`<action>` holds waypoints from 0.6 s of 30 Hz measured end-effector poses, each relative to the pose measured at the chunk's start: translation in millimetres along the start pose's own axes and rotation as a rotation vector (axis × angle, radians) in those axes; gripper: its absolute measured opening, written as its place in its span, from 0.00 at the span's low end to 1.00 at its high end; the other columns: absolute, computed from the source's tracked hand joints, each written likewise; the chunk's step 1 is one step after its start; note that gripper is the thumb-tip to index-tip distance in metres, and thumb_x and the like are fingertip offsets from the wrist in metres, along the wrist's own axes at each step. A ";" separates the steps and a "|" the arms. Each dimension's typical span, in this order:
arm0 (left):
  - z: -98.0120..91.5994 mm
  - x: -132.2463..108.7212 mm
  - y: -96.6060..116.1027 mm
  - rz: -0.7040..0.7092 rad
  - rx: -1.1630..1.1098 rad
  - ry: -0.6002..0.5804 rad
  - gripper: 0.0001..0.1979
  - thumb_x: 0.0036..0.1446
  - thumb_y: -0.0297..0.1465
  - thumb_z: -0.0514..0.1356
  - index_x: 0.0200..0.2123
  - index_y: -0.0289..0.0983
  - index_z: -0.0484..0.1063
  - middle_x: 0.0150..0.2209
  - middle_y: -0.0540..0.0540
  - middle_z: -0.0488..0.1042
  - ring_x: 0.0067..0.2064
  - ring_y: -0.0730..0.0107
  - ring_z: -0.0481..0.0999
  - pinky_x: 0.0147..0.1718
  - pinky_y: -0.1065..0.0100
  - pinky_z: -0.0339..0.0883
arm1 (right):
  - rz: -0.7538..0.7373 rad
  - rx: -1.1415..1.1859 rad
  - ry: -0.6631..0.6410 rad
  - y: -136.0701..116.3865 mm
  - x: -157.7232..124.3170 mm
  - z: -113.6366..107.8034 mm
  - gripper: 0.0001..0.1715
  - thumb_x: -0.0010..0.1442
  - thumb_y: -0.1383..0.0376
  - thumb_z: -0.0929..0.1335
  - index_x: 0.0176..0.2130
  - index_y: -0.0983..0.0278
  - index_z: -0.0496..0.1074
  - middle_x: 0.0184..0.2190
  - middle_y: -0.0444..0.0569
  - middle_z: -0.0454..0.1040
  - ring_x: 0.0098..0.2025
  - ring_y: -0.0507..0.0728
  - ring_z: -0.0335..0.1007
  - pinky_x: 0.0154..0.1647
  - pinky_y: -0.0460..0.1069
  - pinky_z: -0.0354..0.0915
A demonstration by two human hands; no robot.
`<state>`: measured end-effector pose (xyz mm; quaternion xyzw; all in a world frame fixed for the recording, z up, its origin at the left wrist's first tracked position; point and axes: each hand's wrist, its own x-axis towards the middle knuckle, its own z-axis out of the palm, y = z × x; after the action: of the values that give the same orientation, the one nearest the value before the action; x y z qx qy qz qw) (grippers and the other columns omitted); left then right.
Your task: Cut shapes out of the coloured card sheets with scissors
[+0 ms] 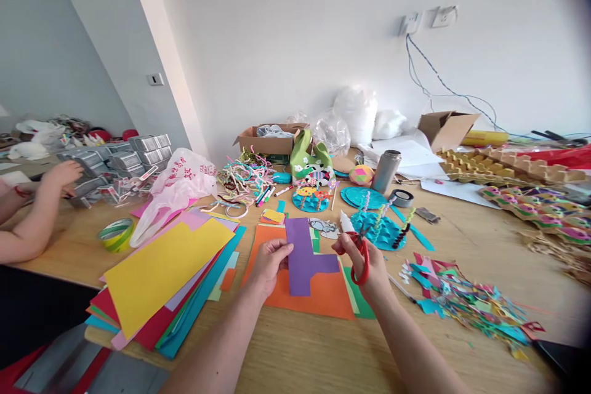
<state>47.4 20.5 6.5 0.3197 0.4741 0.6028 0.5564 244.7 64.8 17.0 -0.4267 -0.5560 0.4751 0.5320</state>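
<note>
While the left hand (270, 266) pinches a purple paper piece (300, 258) by its 9 o'clock edge, the right hand (376, 277) grips red-handled scissors (367, 263) at 3 o'clock, blades clear of the paper. Head view; clock positions are read about the purple piece, which is held over an orange sheet (318, 306) on the table. Its stepped outline, an upright strip with a tab towards 3 o'clock, suggests that cutting is partly done; whether the shape is final cannot be judged. At 9 o'clock, a fanned stack of coloured sheets (170, 265), yellow uppermost, appears largely uncut. Between 3 and 4 o'clock, heaped paper scraps (475, 305) point to much trimming completed.

Hidden are the left fingertips behind the purple piece and part of a grey drawing (325, 229) at 1 o'clock. Whether the blades are parted is hard to make out. Towards 10 o'clock, another person's hand (63, 175) reaches among grey boxes (127, 160), the body cut off; its grasp is unclear.
</note>
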 end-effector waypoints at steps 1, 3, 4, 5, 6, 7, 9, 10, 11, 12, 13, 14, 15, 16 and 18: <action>-0.3 0.2 0.4 0.011 0.003 0.009 0.15 0.38 0.40 0.71 0.22 0.34 0.74 0.20 0.50 0.73 0.22 0.73 0.71 0.23 0.71 0.64 | 0.002 0.002 -0.063 0.3 -0.5 0.6 0.24 0.53 0.45 0.71 0.30 0.64 0.72 0.30 0.50 0.75 0.35 0.59 0.70 0.38 0.51 0.65; -1.3 0.9 0.8 0.033 0.011 0.025 0.15 0.38 0.40 0.71 0.22 0.35 0.74 0.20 0.50 0.73 0.22 0.72 0.71 0.23 0.71 0.65 | 0.034 0.025 -0.171 1.7 -1.9 2.8 0.22 0.51 0.48 0.74 0.32 0.63 0.72 0.29 0.47 0.74 0.33 0.57 0.68 0.35 0.49 0.63; -2.0 1.4 0.8 0.044 0.017 0.031 0.15 0.39 0.40 0.71 0.23 0.35 0.74 0.19 0.50 0.73 0.22 0.72 0.71 0.23 0.70 0.65 | 0.061 0.042 -0.207 2.8 -2.6 4.0 0.21 0.48 0.50 0.75 0.32 0.63 0.71 0.28 0.46 0.72 0.31 0.56 0.67 0.32 0.48 0.62; -2.8 1.9 0.8 0.055 0.023 0.036 0.15 0.39 0.40 0.70 0.23 0.35 0.74 0.19 0.50 0.73 0.21 0.72 0.70 0.23 0.70 0.65 | 0.088 0.059 -0.229 4.0 -3.3 5.3 0.21 0.46 0.52 0.77 0.32 0.63 0.71 0.26 0.44 0.71 0.30 0.55 0.65 0.30 0.47 0.60; -3.6 2.4 0.7 0.068 0.031 0.041 0.15 0.40 0.40 0.70 0.23 0.35 0.74 0.20 0.50 0.72 0.21 0.72 0.70 0.24 0.70 0.66 | 0.111 0.074 -0.237 5.4 -3.9 6.3 0.21 0.45 0.53 0.77 0.31 0.63 0.70 0.25 0.43 0.69 0.28 0.54 0.64 0.29 0.47 0.59; -4.2 2.8 0.5 0.081 0.039 0.043 0.15 0.41 0.40 0.70 0.23 0.35 0.74 0.20 0.50 0.72 0.22 0.72 0.70 0.24 0.70 0.66 | 0.125 0.085 -0.237 7.0 -4.3 7.1 0.21 0.44 0.54 0.78 0.31 0.63 0.70 0.24 0.42 0.68 0.28 0.53 0.63 0.28 0.46 0.58; -5.0 3.5 -0.2 0.112 0.061 0.043 0.14 0.41 0.40 0.69 0.25 0.35 0.75 0.20 0.50 0.73 0.22 0.71 0.71 0.25 0.69 0.66 | 0.118 0.091 -0.223 10.3 -4.7 7.8 0.21 0.44 0.55 0.78 0.31 0.63 0.70 0.24 0.42 0.68 0.28 0.53 0.62 0.29 0.47 0.59; -5.0 3.7 -0.5 0.129 0.075 0.040 0.14 0.42 0.40 0.69 0.25 0.35 0.76 0.21 0.49 0.74 0.23 0.70 0.72 0.25 0.69 0.67 | 0.105 0.083 -0.218 12.1 -4.6 7.6 0.20 0.45 0.55 0.78 0.31 0.62 0.70 0.24 0.42 0.68 0.28 0.54 0.63 0.29 0.47 0.59; -4.9 3.9 -0.9 0.150 0.092 0.036 0.14 0.42 0.40 0.69 0.26 0.34 0.77 0.21 0.49 0.74 0.24 0.69 0.72 0.26 0.68 0.68 | 0.089 0.067 -0.212 13.7 -4.3 7.3 0.20 0.45 0.55 0.77 0.31 0.62 0.70 0.24 0.43 0.68 0.28 0.54 0.63 0.28 0.47 0.59; -4.7 4.0 -1.1 0.173 0.112 0.033 0.14 0.43 0.40 0.69 0.26 0.34 0.77 0.22 0.48 0.75 0.24 0.68 0.73 0.26 0.67 0.68 | 0.069 0.044 -0.201 15.2 -3.9 6.9 0.20 0.47 0.54 0.77 0.32 0.62 0.70 0.25 0.43 0.69 0.28 0.54 0.63 0.28 0.47 0.59; -4.5 3.8 -1.1 0.203 0.135 0.036 0.13 0.44 0.40 0.68 0.26 0.34 0.77 0.22 0.47 0.75 0.24 0.67 0.74 0.26 0.66 0.69 | 0.044 0.018 -0.180 16.3 -3.3 6.4 0.19 0.47 0.53 0.76 0.32 0.62 0.70 0.25 0.44 0.70 0.28 0.55 0.64 0.28 0.48 0.59; -4.5 3.5 -0.8 0.242 0.161 0.048 0.13 0.45 0.40 0.67 0.26 0.34 0.78 0.22 0.46 0.76 0.25 0.66 0.74 0.27 0.65 0.69 | 0.016 -0.012 -0.148 16.9 -2.8 5.9 0.19 0.48 0.52 0.75 0.31 0.62 0.70 0.26 0.45 0.71 0.29 0.56 0.65 0.29 0.48 0.60; -4.5 2.7 -0.2 0.290 0.190 0.069 0.12 0.47 0.39 0.67 0.26 0.34 0.78 0.23 0.46 0.76 0.25 0.65 0.75 0.28 0.64 0.70 | -0.012 -0.043 -0.098 17.0 -2.2 5.5 0.19 0.49 0.51 0.75 0.31 0.62 0.70 0.27 0.45 0.71 0.30 0.56 0.66 0.31 0.48 0.61; -4.8 1.6 0.9 0.348 0.222 0.096 0.12 0.49 0.39 0.66 0.27 0.35 0.78 0.24 0.45 0.77 0.27 0.63 0.76 0.30 0.63 0.71 | -0.038 -0.072 -0.040 16.6 -1.9 5.3 0.19 0.50 0.50 0.74 0.31 0.62 0.70 0.27 0.46 0.72 0.30 0.57 0.67 0.32 0.49 0.62; -6.0 -1.7 3.7 0.466 0.276 0.148 0.09 0.52 0.36 0.64 0.30 0.37 0.80 0.31 0.43 0.80 0.36 0.60 0.78 0.39 0.60 0.71 | -0.077 -0.113 0.058 14.6 -2.0 5.5 0.20 0.52 0.49 0.73 0.31 0.62 0.71 0.28 0.46 0.73 0.32 0.58 0.68 0.34 0.49 0.64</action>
<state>40.8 17.8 8.0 0.4480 0.5050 0.6658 0.3179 238.9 65.2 2.4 -0.4478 -0.5823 0.4094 0.5411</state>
